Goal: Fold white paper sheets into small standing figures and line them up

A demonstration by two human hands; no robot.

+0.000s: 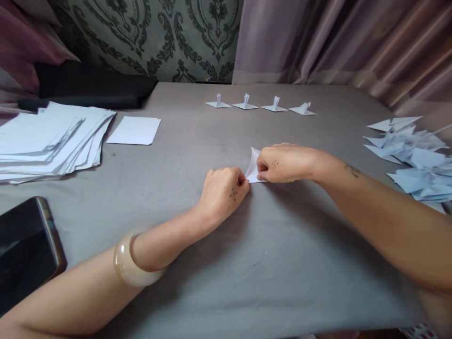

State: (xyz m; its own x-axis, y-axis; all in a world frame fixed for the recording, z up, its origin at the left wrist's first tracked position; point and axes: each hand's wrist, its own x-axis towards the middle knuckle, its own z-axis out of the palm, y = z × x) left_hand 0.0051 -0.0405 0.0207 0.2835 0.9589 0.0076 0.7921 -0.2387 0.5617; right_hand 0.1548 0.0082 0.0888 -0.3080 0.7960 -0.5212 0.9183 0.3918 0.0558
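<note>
Paper [253, 170] between my hands, neither nearer: left hand [226, 190] fingers pinched closed on paper's left corner, right hand [287, 163] fingers closed on paper's right side; long axis unclear.

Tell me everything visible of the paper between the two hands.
The paper is small, thin, white and folded, with a pointed flap rising at its upper left. It sits over the gray cloth. The left hand holds its lower left corner; the right hand grips and hides its right side.
</note>
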